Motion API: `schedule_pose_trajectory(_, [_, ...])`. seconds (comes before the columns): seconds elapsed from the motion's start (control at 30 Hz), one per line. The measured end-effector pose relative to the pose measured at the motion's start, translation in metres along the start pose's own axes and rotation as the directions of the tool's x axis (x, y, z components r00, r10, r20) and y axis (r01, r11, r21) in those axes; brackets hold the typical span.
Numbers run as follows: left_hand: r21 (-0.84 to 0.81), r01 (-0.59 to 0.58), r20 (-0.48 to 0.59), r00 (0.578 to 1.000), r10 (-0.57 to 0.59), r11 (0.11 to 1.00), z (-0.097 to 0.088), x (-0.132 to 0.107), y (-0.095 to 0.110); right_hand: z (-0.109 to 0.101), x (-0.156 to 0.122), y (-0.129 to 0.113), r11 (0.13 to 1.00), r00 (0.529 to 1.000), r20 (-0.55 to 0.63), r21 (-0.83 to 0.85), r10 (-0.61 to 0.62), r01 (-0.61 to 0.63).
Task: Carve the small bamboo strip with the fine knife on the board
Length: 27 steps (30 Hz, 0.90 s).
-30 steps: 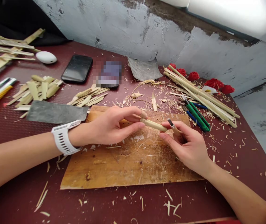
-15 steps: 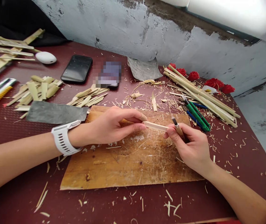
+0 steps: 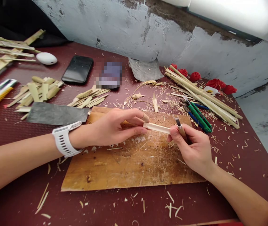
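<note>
My left hand (image 3: 111,127), with a white watch on its wrist, pinches one end of a short pale bamboo strip (image 3: 157,127) between thumb and fingers. My right hand (image 3: 192,147) is closed around a small craft knife (image 3: 179,128), its blade end up beside the strip's right end. Both hands hover over a scratched wooden board (image 3: 124,163) covered in fine shavings.
A grey cleaver blade (image 3: 56,113) lies left of the board. Piles of cut bamboo pieces (image 3: 36,91), a black phone (image 3: 77,69), a white mouse (image 3: 46,58), long bamboo stalks (image 3: 202,94), green and blue cutters (image 3: 198,116) and red paper roses (image 3: 216,84) lie around on the dark red table.
The strip has been turned so its pale flat face shows. My right hand has closed tighter on the knife and brought it against the strip's right end.
</note>
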<state>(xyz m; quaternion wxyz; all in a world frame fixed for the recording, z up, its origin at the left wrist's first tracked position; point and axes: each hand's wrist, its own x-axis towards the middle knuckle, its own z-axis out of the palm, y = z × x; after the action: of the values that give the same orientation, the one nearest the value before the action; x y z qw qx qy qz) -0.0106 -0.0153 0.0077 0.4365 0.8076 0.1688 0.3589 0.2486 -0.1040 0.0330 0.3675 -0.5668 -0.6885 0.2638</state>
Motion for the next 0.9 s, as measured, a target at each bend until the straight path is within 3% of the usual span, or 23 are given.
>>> schedule_pose_trajectory(0.33, [0.219, -0.098, 0.032, 0.995, 0.093, 0.971, -0.0048, 0.0043, 0.0005, 0.0002, -0.0016, 0.0035, 0.997, 1.000, 0.024, 0.076, 0.008, -0.010])
schedule_pose_trajectory(0.77, [0.180, -0.122, 0.082, 0.991, 0.108, 0.976, -0.0055, 0.0033, -0.0008, 0.0003, -0.0044, 0.0036, 0.994, 0.998, 0.041, 0.102, 0.042, -0.046])
schedule_pose_trajectory(0.9, [0.172, -0.139, 0.070, 0.989, 0.129, 0.975, -0.0058, 0.0031, -0.0011, 0.0016, -0.0060, 0.0017, 0.975, 0.988, 0.058, 0.163, 0.146, -0.154])
